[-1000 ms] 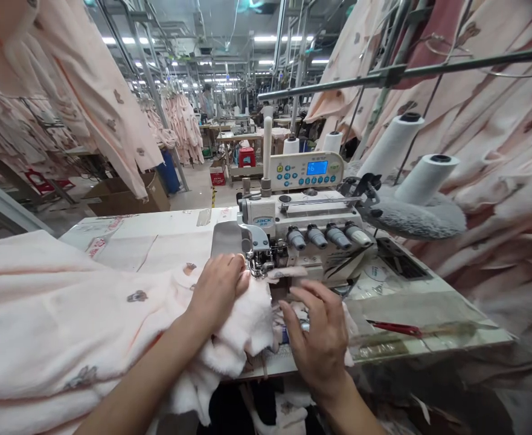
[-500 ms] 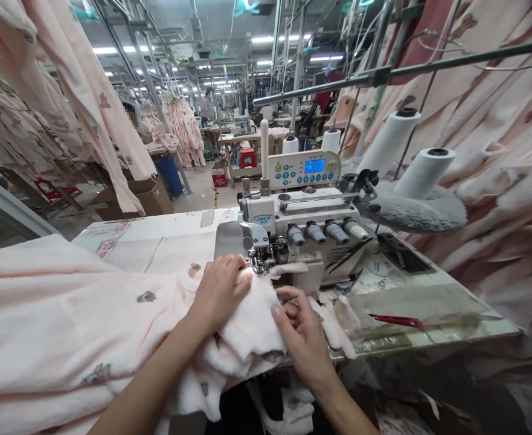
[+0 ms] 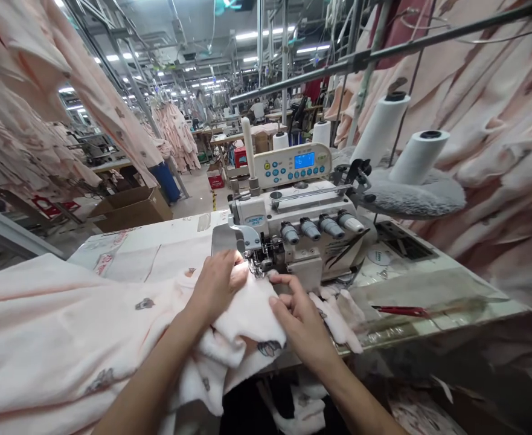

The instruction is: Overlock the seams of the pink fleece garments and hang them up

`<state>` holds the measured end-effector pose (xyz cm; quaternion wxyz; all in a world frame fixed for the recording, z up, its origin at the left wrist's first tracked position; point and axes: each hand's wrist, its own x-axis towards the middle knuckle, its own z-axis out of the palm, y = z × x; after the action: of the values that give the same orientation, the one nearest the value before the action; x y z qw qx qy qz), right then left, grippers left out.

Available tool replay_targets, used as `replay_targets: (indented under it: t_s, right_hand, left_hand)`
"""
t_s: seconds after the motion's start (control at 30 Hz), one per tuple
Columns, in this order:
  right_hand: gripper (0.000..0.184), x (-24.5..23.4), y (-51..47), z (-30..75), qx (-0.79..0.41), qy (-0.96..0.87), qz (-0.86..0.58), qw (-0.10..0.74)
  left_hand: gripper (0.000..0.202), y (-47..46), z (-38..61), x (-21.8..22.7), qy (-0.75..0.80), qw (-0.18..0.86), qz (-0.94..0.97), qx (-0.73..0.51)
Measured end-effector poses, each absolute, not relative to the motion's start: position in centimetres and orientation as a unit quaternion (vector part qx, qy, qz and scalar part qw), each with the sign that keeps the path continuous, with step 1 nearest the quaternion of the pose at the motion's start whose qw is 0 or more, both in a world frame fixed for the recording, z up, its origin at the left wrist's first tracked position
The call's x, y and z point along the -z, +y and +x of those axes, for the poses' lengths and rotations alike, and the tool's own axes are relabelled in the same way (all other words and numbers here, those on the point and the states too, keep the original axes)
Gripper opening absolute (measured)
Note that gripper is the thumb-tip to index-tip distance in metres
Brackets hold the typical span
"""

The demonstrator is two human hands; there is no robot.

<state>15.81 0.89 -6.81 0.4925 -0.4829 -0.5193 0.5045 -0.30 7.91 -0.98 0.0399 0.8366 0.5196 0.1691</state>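
Note:
Pale pink fleece fabric (image 3: 252, 308) with small grey animal prints lies under the presser foot (image 3: 259, 266) of a white overlock sewing machine (image 3: 302, 217). My left hand (image 3: 215, 281) rests on it just left of the foot, its fingers bent and closed on the cloth. At the fabric's right edge is my right hand (image 3: 299, 314), with the thumb against the cloth and the index finger reaching to the front of the foot. Its other fingers are curled. The rest of the fabric spreads over the table to the left and hangs off the front edge.
Fleece scraps (image 3: 338, 320) and red-handled snips (image 3: 401, 310) lie on the table to the right. White thread cones (image 3: 419, 157) stand behind the machine. Pink garments (image 3: 496, 181) hang at both sides, and a cardboard box (image 3: 132, 208) sits on the floor beyond.
My right index finger has moved up and inward to the presser foot. The narrow fleece strip right of the foot no longer shows. My view has shifted slightly.

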Motion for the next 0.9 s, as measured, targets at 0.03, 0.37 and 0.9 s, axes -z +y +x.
replay_targets:
  t_s: [0.03, 0.37, 0.9]
  right_hand:
    - [0.028, 6.8, 0.8, 15.7, -0.506, -0.510, -0.479, 0.504]
    - [0.049, 7.6, -3.4, 16.0, -0.497, -0.526, -0.444, 0.529]
    - [0.050, 5.8, -5.1, 15.6, -0.678, -0.364, -0.363, 0.526]
  left_hand:
    - [0.008, 7.8, -0.3, 0.8, 0.522, 0.032, 0.836, -0.167]
    - [0.028, -3.1, 1.1, 3.1, 0.399, -0.061, 0.880, -0.249]
    - [0.024, -4.4, 1.9, 3.9, 0.383, -0.108, 0.848, -0.351]
